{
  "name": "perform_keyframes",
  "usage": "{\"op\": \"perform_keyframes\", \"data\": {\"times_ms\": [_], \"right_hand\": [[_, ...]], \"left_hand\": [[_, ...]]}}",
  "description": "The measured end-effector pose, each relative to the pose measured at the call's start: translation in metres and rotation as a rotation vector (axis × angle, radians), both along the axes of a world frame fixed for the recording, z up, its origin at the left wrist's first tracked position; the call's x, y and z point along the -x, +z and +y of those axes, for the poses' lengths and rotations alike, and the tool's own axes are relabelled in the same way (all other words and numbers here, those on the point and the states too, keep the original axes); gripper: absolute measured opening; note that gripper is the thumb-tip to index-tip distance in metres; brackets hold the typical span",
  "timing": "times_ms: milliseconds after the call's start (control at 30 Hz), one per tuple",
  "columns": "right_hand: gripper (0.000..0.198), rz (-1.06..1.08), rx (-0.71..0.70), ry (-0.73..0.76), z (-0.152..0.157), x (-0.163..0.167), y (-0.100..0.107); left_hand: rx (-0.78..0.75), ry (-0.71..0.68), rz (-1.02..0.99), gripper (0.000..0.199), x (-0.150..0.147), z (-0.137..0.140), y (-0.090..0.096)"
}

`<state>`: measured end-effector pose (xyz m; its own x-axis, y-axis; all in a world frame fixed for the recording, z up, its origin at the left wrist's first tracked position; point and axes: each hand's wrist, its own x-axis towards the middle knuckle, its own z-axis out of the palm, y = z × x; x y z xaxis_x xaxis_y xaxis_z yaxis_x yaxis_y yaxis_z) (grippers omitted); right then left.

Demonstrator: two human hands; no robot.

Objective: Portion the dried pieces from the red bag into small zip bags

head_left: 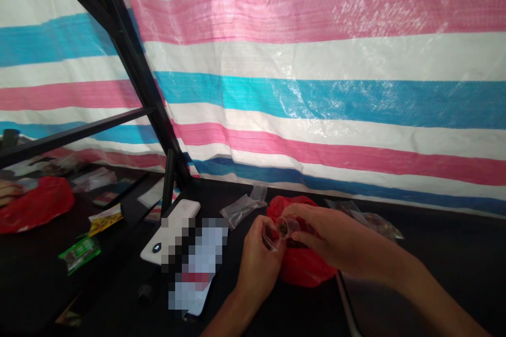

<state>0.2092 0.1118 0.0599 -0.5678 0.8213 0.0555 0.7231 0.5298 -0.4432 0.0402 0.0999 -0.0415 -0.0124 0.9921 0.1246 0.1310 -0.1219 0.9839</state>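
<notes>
My left hand (261,255) is closed on the edge of a small clear plastic bag (270,237), whose mouth is spread. In my right hand (318,226) is a small clear plastic cup (283,228), tilted toward the bag's mouth, with some dark, crumbly stuff in it. The cup and the bag are close together; whether they touch I cannot tell. Beneath both hands lies a red plastic bag (306,269) on the black table, with dark contents partly hidden by my right hand.
An empty-looking clear bag (242,209) lies behind my left hand, and a filled clear bag (379,225) behind my right. A white power bank (185,213) and a phone (200,300) lie left. Black frame bars (136,76) divide off another surface with packets and someone's hand (8,190).
</notes>
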Motion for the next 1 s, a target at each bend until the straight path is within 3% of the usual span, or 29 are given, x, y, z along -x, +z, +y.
{"op": "perform_keyframes", "data": {"times_ms": [200, 400, 600, 733, 867, 1000], "right_hand": [[0.029, 0.021, -0.092, 0.097, 0.001, 0.019, -0.003], [0.014, -0.046, -0.145, 0.027, -0.002, 0.014, 0.006], [0.003, -0.209, -0.009, -0.102, -0.004, -0.010, 0.002], [0.012, -0.270, 0.062, -0.046, 0.002, -0.015, -0.012], [0.008, -0.109, -0.130, 0.027, -0.010, 0.006, 0.008], [0.013, 0.306, -0.353, 0.196, -0.057, 0.017, 0.034]], "left_hand": [[0.017, -0.042, -0.082, 0.015, -0.003, -0.001, -0.003], [0.003, -0.057, -0.080, 0.018, -0.003, -0.003, -0.003], [-0.003, -0.005, -0.047, 0.018, 0.000, 0.002, -0.006], [0.007, 0.033, -0.060, 0.018, 0.003, 0.005, -0.007], [-0.001, 0.100, -0.016, 0.020, 0.005, 0.006, -0.006], [0.025, 0.144, 0.032, 0.021, 0.005, 0.005, -0.006]]}}
